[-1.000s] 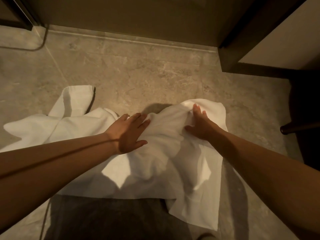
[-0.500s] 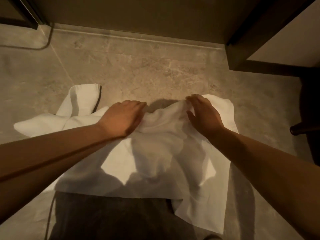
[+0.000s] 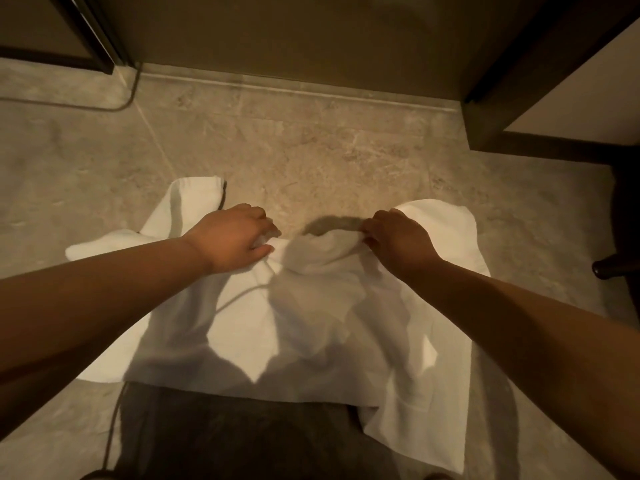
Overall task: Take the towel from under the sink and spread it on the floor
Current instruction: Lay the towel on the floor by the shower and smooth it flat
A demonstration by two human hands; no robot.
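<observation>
A white towel (image 3: pixel 304 327) lies crumpled and partly unfolded on the beige stone floor (image 3: pixel 311 150) below me. My left hand (image 3: pixel 232 237) grips its far edge left of centre, fingers curled into the cloth. My right hand (image 3: pixel 398 240) pinches a bunched fold of the same edge further right. A raised hump of cloth stands between the two hands. One folded flap of the towel sticks out to the far left.
A dark wall panel (image 3: pixel 294 39) runs along the far side. A dark wooden frame (image 3: pixel 519 98) stands at the right, with a dark rounded furniture leg (image 3: pixel 609 268) near the right edge. My dark clothing (image 3: pixel 225 434) fills the bottom centre.
Both hands went from resting flat on the middle of the towel to gripping its far edge. They have moved apart, pulling the cloth outward and away from me.
</observation>
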